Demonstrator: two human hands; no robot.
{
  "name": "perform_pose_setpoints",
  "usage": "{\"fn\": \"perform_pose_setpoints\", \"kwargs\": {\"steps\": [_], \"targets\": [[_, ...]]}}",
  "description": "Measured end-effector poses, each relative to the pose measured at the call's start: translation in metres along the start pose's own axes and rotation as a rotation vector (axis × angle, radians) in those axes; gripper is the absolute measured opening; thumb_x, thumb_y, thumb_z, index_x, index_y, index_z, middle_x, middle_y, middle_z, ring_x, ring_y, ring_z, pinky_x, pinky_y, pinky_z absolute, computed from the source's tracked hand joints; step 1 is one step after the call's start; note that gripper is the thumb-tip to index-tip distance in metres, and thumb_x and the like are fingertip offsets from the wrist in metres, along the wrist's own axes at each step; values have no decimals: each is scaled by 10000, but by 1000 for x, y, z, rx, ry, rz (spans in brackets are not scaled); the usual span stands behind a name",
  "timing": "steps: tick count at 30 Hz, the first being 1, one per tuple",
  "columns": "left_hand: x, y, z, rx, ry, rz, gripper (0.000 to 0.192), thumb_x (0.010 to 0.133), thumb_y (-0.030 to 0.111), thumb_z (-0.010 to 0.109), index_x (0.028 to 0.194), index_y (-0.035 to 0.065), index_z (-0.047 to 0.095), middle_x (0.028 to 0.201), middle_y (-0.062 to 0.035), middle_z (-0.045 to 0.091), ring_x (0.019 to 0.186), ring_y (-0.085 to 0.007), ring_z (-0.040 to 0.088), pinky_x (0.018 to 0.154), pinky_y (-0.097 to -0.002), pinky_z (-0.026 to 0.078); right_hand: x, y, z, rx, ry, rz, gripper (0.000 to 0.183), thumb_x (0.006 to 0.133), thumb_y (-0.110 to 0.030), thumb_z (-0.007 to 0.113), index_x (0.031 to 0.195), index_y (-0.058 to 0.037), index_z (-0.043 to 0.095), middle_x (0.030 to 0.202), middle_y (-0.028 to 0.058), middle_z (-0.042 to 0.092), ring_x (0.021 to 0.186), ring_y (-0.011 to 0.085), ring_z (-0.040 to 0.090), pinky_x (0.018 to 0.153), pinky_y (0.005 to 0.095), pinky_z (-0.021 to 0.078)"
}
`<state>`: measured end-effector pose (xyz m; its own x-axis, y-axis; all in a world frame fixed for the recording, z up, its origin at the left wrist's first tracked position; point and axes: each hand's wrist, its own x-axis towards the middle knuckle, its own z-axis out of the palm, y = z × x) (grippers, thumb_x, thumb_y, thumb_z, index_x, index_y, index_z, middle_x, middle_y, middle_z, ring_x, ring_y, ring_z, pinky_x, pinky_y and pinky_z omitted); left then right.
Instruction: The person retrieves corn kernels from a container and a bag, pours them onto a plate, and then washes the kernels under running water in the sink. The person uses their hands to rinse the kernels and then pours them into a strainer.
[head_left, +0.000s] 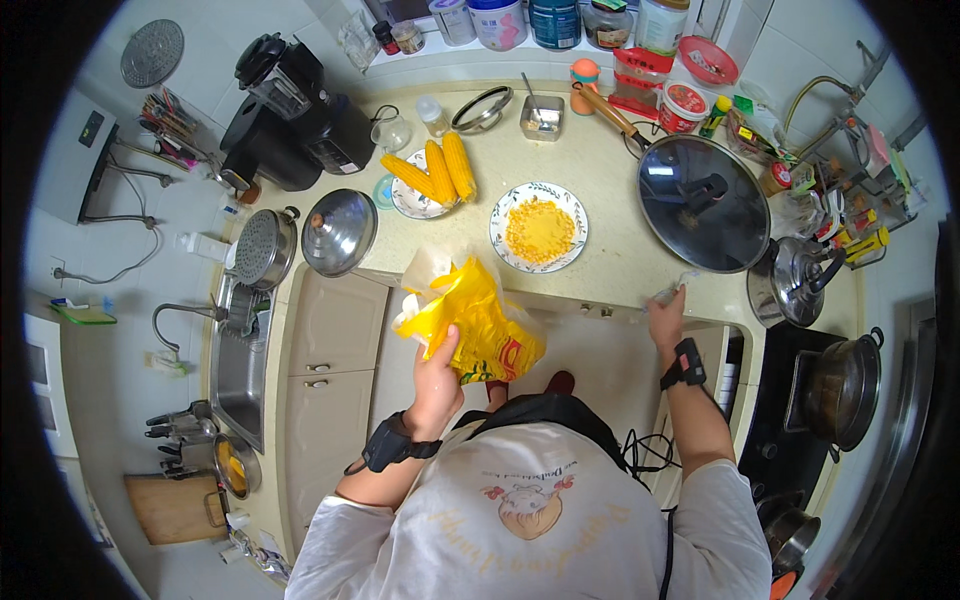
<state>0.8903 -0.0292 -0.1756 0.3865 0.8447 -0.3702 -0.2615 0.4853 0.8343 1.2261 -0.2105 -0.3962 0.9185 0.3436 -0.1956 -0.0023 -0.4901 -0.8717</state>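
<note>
My left hand (439, 386) grips a yellow plastic bag (480, 322) with a white inner side, held in front of the counter's edge. The bag's top is open and crumpled. Over at the right, my right hand (667, 319) pinches a small piece of clear plastic (664, 297) at the counter's front edge; its exact shape is hard to make out. Between the hands, farther back, a leaf-patterned plate (503, 248) bears corn kernels with pale yellow powder (546, 225) on top. Three corn cobs (431, 172) rest on another patterned plate (409, 204) to its left.
A wok (701, 202) with a glass lid occupies the counter's right side, beside a steel kettle (787, 289). At the left are a domed steel lid (339, 232), a steamer pot (264, 251) and the sink (238, 375). A small steel container (541, 120) with a spoon stands behind.
</note>
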Motion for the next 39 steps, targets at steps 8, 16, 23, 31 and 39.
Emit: {"fn": "perform_pose_setpoints", "kwargs": {"steps": [8, 16, 23, 31, 39], "targets": [[-9, 8, -5, -11, -41, -74, 461, 984, 179, 561, 1399, 39, 419, 1342, -85, 540, 1236, -241, 515, 1055, -399, 395, -23, -13, 3, -834, -217, -4, 851, 822, -359, 685, 1516, -93, 271, 1550, 193, 279, 1432, 377, 237, 1151, 516, 223], [-16, 9, 11, -22, -107, -151, 477, 976, 178, 576, 1392, 9, 414, 1320, -118, 552, 1215, -260, 538, 1030, -412, 428, -41, -27, 1, -331, -500, -390, 966, 788, -350, 753, 1527, -52, 208, 1548, 205, 285, 1413, 397, 276, 1163, 467, 237], [-29, 15, 46, -85, -331, -261, 483, 948, 170, 608, 1382, 27, 451, 1318, -86, 571, 1233, -230, 524, 1061, -391, 386, -124, -30, 36, -387, -708, -527, 1171, 641, -422, 856, 1516, -16, 192, 1483, 261, 363, 1396, 376, 328, 1152, 457, 273], [-34, 20, 69, -5, -509, -309, 472, 950, 170, 610, 1370, 16, 458, 1304, -97, 579, 1206, -227, 545, 1031, -382, 415, -135, -3, 38, -344, -567, -415, 493, 812, -241, 730, 1202, 8, 560, 1021, 225, 618, 989, 409, 584, 869, 454, 468], [-6, 8, 74, 57, -536, -16, 534, 910, 18, 630, 1375, 32, 368, 1317, -82, 543, 1202, -180, 530, 1025, -348, 426, -158, 7, -11, -153, -379, -189, 201, 891, -146, 623, 1024, -1, 581, 911, 213, 623, 858, 419, 602, 757, 439, 483]]}}
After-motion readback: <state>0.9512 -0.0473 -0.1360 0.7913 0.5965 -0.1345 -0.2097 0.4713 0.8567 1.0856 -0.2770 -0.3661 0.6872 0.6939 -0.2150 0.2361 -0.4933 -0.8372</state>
